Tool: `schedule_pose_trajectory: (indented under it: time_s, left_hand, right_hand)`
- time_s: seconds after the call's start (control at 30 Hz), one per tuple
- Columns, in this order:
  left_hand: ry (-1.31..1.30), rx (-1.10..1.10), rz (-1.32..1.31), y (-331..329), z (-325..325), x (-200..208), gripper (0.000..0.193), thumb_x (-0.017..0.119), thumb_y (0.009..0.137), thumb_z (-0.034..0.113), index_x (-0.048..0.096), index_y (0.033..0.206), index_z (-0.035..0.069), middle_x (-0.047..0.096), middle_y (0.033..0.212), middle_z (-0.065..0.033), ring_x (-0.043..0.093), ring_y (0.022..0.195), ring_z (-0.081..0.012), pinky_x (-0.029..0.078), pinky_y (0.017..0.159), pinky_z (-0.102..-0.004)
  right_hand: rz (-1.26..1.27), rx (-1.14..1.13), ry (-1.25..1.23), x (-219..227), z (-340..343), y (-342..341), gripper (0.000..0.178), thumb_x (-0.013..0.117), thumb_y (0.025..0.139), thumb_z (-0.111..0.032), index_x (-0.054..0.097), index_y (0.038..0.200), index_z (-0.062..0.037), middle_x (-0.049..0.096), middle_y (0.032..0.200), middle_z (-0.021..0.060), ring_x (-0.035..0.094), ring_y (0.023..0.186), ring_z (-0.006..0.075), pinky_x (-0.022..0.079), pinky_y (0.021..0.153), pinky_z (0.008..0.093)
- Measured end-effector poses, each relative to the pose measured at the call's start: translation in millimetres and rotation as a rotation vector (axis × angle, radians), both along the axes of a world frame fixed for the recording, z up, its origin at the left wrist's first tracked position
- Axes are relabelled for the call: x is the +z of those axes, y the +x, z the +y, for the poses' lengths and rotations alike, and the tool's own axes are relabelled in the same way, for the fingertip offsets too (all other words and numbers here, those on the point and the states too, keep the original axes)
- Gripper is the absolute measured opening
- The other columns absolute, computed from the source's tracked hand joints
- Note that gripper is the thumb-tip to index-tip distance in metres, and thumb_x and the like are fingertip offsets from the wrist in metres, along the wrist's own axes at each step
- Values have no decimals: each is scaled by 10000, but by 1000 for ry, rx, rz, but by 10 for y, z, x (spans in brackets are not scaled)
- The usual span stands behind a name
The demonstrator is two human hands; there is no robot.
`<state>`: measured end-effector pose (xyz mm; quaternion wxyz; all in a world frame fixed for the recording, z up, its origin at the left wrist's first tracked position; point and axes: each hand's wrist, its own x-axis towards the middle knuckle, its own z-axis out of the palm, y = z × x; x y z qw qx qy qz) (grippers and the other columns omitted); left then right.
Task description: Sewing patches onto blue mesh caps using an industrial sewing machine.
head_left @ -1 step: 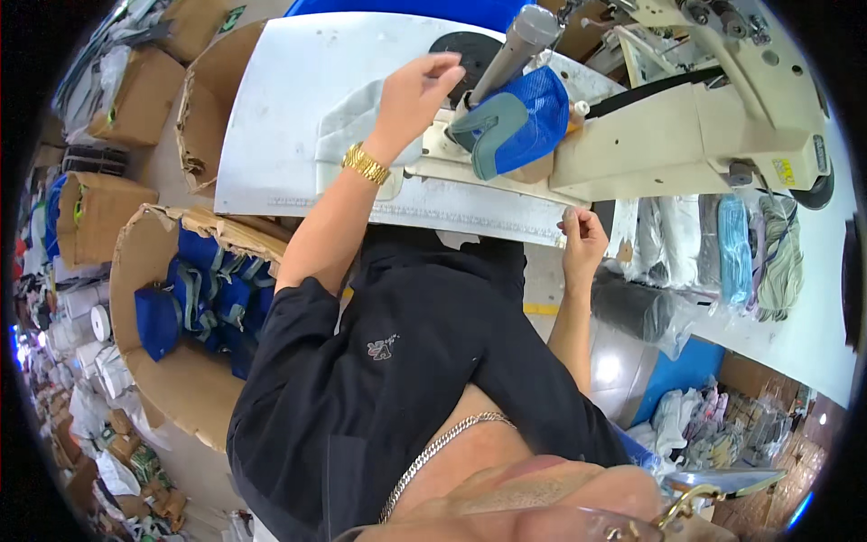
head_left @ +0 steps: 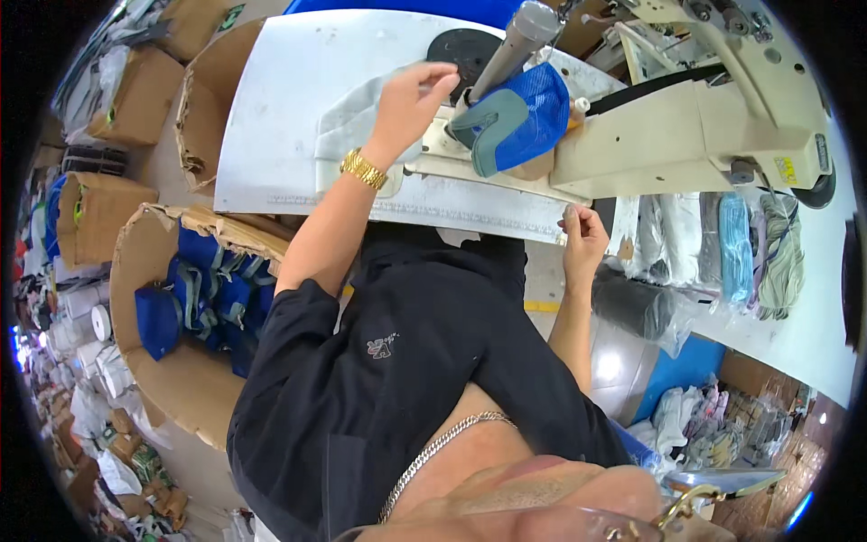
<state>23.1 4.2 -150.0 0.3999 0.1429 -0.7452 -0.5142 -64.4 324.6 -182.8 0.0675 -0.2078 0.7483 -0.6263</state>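
My left hand (head_left: 411,104), with a gold bracelet at the wrist, hovers left of the sewing machine's (head_left: 659,135) grey cylindrical column (head_left: 519,45). Its thumb and forefinger are apart, and nothing shows between them. Pale fabric or film (head_left: 348,135) lies under that forearm on the table. Beside the column, a blue fabric piece with a grey-green curved edge (head_left: 537,113), shaped like a cap or pouch, sits at the machine. At the table's front edge my right hand (head_left: 585,237) is closed, thumb against fingers. What it may hold is too small to make out.
Left of me stands a cardboard box (head_left: 135,271) containing several blue-and-grey sewn pieces (head_left: 203,298). A black disc (head_left: 465,59) lies behind my left hand. Bundled cords and wrapped packs (head_left: 736,244) are on the right of the white table (head_left: 271,99). Cartons and bags crowd the floor.
My left hand has shifted very slightly downward, toward me. The right hand and the blue piece look unchanged.
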Motion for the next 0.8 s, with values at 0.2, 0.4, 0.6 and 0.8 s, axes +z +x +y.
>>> schedule_pose_trajectory:
  time_s: [0.2,0.4,0.6,0.8]
  left_hand:
    - [151,-7,-136,245,253,-362,211,639,900,192,692,992,10,686,849,-47,609,771,-85,485,688,-230]
    - [308,-118,-213,425,578,-323,270,601,937,216,672,1008,-35,674,843,-51,591,784,-66,475,696,-225]
    - [619,-267,-27,259,862,-258,328,612,931,183,581,1176,-32,672,912,-50,594,796,-85,463,731,-231]
    - [525,-400,-59,186,764,98,307,587,916,98,565,1214,25,488,772,71,423,684,-16,335,611,-179]
  right_hand:
    - [-7,21,15,77,-127,15,123,615,915,-90,653,970,14,613,807,13,572,719,74,504,676,227]
    - [-20,85,-84,159,-359,35,133,621,915,-89,653,985,19,621,820,17,582,733,77,510,685,231]
    - [-53,111,-92,197,-464,54,129,627,911,-85,650,988,16,627,829,14,582,732,76,504,688,226]
    - [85,57,-116,528,-455,-34,140,637,902,-76,651,1007,15,637,851,11,575,749,64,476,690,207]
